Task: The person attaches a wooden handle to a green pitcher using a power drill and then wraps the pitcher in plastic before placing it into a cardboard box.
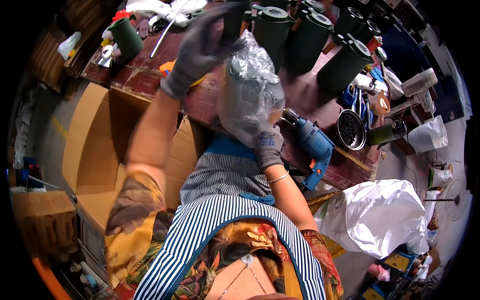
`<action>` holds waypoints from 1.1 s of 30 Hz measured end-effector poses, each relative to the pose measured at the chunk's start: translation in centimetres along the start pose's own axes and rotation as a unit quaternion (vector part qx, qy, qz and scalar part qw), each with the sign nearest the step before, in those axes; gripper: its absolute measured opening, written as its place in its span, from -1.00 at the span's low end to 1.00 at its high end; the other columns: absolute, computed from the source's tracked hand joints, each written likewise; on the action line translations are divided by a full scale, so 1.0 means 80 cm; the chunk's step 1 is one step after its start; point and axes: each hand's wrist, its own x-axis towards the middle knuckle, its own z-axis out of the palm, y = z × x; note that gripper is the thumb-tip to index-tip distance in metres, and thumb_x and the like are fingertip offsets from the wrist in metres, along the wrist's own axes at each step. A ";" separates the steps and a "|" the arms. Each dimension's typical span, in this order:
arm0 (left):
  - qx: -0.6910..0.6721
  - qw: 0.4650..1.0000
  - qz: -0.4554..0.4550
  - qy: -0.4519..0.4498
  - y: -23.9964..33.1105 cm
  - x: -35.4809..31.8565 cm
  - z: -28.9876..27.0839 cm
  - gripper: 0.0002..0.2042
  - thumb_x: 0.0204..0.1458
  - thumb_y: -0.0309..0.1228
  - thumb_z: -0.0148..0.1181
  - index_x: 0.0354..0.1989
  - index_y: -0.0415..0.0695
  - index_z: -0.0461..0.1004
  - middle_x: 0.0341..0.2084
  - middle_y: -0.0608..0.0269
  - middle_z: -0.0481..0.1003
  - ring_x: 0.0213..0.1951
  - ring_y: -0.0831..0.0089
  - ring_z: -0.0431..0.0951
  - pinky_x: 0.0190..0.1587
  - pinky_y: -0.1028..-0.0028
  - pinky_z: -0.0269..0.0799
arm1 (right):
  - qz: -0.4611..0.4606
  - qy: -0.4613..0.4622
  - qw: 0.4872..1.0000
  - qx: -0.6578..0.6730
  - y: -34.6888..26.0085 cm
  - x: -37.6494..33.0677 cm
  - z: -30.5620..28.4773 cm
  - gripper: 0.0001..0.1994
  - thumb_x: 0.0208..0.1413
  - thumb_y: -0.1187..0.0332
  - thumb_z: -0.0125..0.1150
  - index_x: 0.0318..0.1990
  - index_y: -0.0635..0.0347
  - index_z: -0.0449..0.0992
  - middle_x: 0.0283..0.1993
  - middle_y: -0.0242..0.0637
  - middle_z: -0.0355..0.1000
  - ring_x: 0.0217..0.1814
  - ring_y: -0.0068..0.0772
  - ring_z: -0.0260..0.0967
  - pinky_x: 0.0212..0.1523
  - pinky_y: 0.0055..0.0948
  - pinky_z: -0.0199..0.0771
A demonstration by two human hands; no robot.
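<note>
A clear plastic bag (250,90) stands at the table edge in front of me, with a bulky item inside whose kind I cannot make out through the film. My right hand (269,142), in a grey glove, is closed on the bag's lower right side. My left hand (197,52), also gloved in grey, is raised to the left of the bag's top; motion smears its fingers. Beyond the bag stand several dark green lidded jugs, one of them a tall jug (272,35). A blue power drill (315,145) lies just right of my right hand.
On the dark red table (200,107), a metal bowl (351,129) holds small black pieces. A green container (126,37) stands far left. Below the table's left edge is an open cardboard box (87,135). A big white sack (382,215) stands on the right.
</note>
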 end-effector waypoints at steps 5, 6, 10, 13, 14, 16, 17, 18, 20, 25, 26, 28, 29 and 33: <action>0.278 0.768 -0.034 -0.575 0.140 0.067 0.065 -0.63 -0.11 -0.30 0.43 -0.05 0.13 0.61 -0.13 0.38 0.58 -0.04 0.26 0.57 -0.04 0.22 0.51 | 0.051 -0.067 0.994 -0.067 0.028 0.015 0.031 -0.81 0.07 0.15 0.21 -0.43 -0.04 0.65 -0.35 -0.21 0.61 -0.26 -0.13 0.62 -0.26 -0.22 0.61; 0.276 0.802 0.056 -0.527 0.132 0.048 0.043 -0.64 -0.10 -0.34 0.40 -0.05 0.12 0.60 -0.11 0.38 0.57 -0.03 0.28 0.57 0.03 0.27 0.50 | 0.048 -0.084 0.995 -0.028 0.021 0.015 0.015 -0.78 0.11 0.14 0.17 -0.32 0.03 0.64 -0.35 -0.18 0.60 -0.25 -0.13 0.61 -0.26 -0.21 0.61; 0.205 0.922 0.160 -0.285 0.064 -0.014 -0.078 -0.51 -0.16 -0.29 0.44 0.06 0.13 0.56 -0.19 0.29 0.58 -0.10 0.31 0.60 -0.07 0.34 0.57 | -0.080 0.135 0.943 0.295 0.031 0.012 -0.013 -0.60 0.30 0.36 0.10 0.27 0.15 0.42 0.06 -0.16 0.54 -0.09 -0.30 0.59 -0.17 -0.31 0.60; 0.220 0.911 -0.271 -0.218 0.134 -0.093 -0.267 -0.46 -0.02 -0.21 0.34 0.17 -0.16 0.52 -0.01 0.10 0.58 0.06 0.25 0.57 0.14 0.32 0.45 | -0.020 -0.132 0.700 0.702 -0.032 0.010 -0.085 -0.61 0.31 0.38 0.19 0.27 0.17 0.44 0.18 -0.28 0.49 0.01 -0.52 0.50 0.05 -0.48 0.51; 0.191 0.903 -0.344 -0.170 0.142 -0.136 -0.323 -0.42 0.07 -0.13 0.28 0.19 -0.27 0.48 0.07 0.10 0.55 0.11 0.32 0.53 0.19 0.35 0.41 | -0.054 -0.145 0.682 0.715 -0.054 0.011 -0.091 -0.61 0.31 0.37 0.19 0.26 0.17 0.45 0.14 -0.34 0.49 0.08 -0.52 0.45 0.14 -0.50 0.44; 0.256 0.859 -0.431 -0.103 0.178 -0.182 -0.383 -0.45 0.08 -0.21 0.27 0.20 -0.29 0.46 0.12 0.08 0.52 0.14 0.35 0.51 0.24 0.35 0.38 | -0.091 -0.152 0.750 0.637 -0.061 0.018 -0.057 -0.63 0.31 0.35 0.17 0.23 0.20 0.47 0.10 -0.30 0.51 0.10 -0.53 0.45 0.11 -0.49 0.44; 0.338 0.853 -0.386 -0.097 0.179 -0.209 -0.393 -0.52 -0.01 -0.38 0.31 0.17 -0.06 0.54 -0.04 0.19 0.60 -0.04 0.32 0.62 0.05 0.36 0.54 | -0.138 -0.096 0.809 0.563 -0.057 0.024 -0.029 -0.64 0.30 0.35 0.17 0.21 0.20 0.48 0.09 -0.30 0.52 0.10 -0.54 0.44 0.10 -0.49 0.44; 0.467 0.792 -0.351 -0.177 0.182 -0.228 -0.388 -0.57 -0.02 -0.38 0.31 0.10 -0.03 0.57 -0.06 0.23 0.60 -0.08 0.30 0.63 0.01 0.33 0.55 | -0.122 -0.109 0.827 0.538 -0.056 0.022 -0.021 -0.63 0.27 0.31 0.20 0.18 0.22 0.50 0.07 -0.22 0.53 0.07 -0.45 0.47 0.11 -0.46 0.44; 0.589 0.694 -0.268 -0.315 0.171 -0.252 -0.344 -0.67 -0.04 -0.35 0.32 -0.04 0.04 0.60 -0.12 0.30 0.61 -0.13 0.27 0.62 -0.02 0.27 0.54 | -0.049 -0.157 0.778 0.606 -0.053 0.015 -0.021 -0.63 0.26 0.32 0.20 0.17 0.23 0.50 0.05 -0.18 0.54 0.05 -0.40 0.49 0.10 -0.44 0.45; 0.480 0.701 -0.263 -0.457 0.014 -0.371 -0.170 -0.80 0.08 -0.30 0.11 -0.15 0.07 0.57 -0.23 0.33 0.62 -0.12 0.37 0.63 -0.12 0.35 0.49 | -0.065 -0.129 0.827 0.544 -0.032 -0.004 -0.028 -0.66 0.26 0.35 0.20 0.14 0.27 0.51 -0.01 -0.14 0.54 0.01 -0.38 0.50 0.04 -0.43 0.47; 0.461 0.645 -0.315 -0.522 -0.020 -0.372 -0.125 -0.76 0.08 -0.32 0.12 -0.09 0.03 0.55 -0.19 0.28 0.61 -0.10 0.32 0.61 -0.06 0.30 0.48 | -0.071 -0.136 0.834 0.530 -0.033 -0.008 -0.045 -0.64 0.23 0.33 0.23 0.13 0.27 0.52 0.01 -0.08 0.54 0.03 -0.25 0.52 0.07 -0.37 0.47; 0.424 0.639 -0.374 -0.522 -0.065 -0.386 -0.078 -0.72 0.08 -0.33 0.11 -0.03 -0.03 0.54 -0.14 0.19 0.61 -0.08 0.25 0.60 -0.02 0.23 0.48 | -0.101 -0.124 0.863 0.480 -0.016 -0.020 -0.051 -0.63 0.21 0.32 0.24 0.13 0.27 0.52 0.02 -0.04 0.53 0.04 -0.16 0.52 0.09 -0.33 0.46; 0.412 0.688 -0.388 -0.454 -0.081 -0.396 -0.063 -0.72 0.08 -0.32 0.09 -0.04 -0.05 0.55 -0.15 0.15 0.61 -0.08 0.22 0.61 -0.04 0.20 0.49 | -0.120 -0.119 0.876 0.452 -0.007 -0.024 -0.054 -0.63 0.20 0.32 0.24 0.13 0.27 0.52 0.03 -0.02 0.52 0.05 -0.11 0.52 0.09 -0.31 0.46; 0.426 0.667 -0.313 -0.525 -0.136 -0.474 -0.073 -0.67 0.09 -0.26 0.11 0.02 -0.06 0.53 -0.02 0.04 0.56 0.08 0.15 0.52 0.16 0.20 0.38 | -0.113 -0.097 0.891 0.429 0.014 -0.044 -0.061 -0.64 0.20 0.27 0.26 0.11 0.23 0.53 0.03 -0.02 0.52 0.04 -0.06 0.53 0.04 -0.29 0.50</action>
